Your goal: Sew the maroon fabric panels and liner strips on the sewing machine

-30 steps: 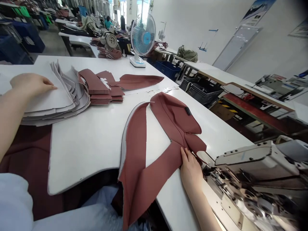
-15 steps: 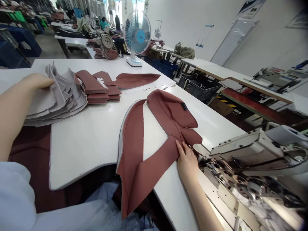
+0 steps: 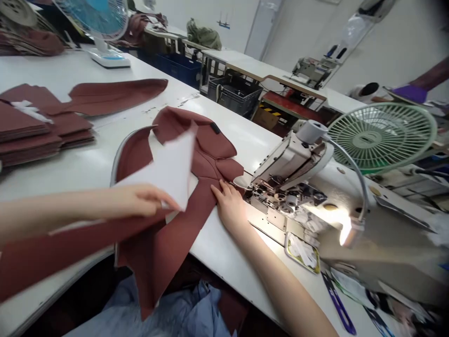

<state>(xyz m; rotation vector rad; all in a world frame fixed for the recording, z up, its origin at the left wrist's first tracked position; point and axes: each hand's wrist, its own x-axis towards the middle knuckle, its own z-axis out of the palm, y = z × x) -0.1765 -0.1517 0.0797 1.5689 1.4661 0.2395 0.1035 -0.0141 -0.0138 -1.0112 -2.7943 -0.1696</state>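
Observation:
My left hand (image 3: 149, 200), blurred by motion, pinches a cut fabric panel (image 3: 175, 161) by its edge; the pale backing side faces me. A long maroon strip (image 3: 70, 243) runs beneath my left forearm, and I cannot tell whether it belongs to the same panel. Below it lies a sewn maroon fabric piece (image 3: 189, 210) with curved seams and a small black tab, its near end hanging over the table edge. My right hand (image 3: 231, 203) rests on that piece with fingers extended, close to the sewing machine (image 3: 284, 164).
Stacked maroon panels (image 3: 28, 133) and a long curved panel (image 3: 119, 96) lie at the left. A blue-white fan (image 3: 108, 58) stands behind them. Right of the machine are a lit lamp (image 3: 351, 231), a small tray (image 3: 302, 252), purple thread snips (image 3: 338, 304) and a green fan (image 3: 382, 135).
My left hand has come from the pale-backed stack at the left to above the sewn piece, carrying a panel. My right hand stays on the sewn piece. The view has turned right.

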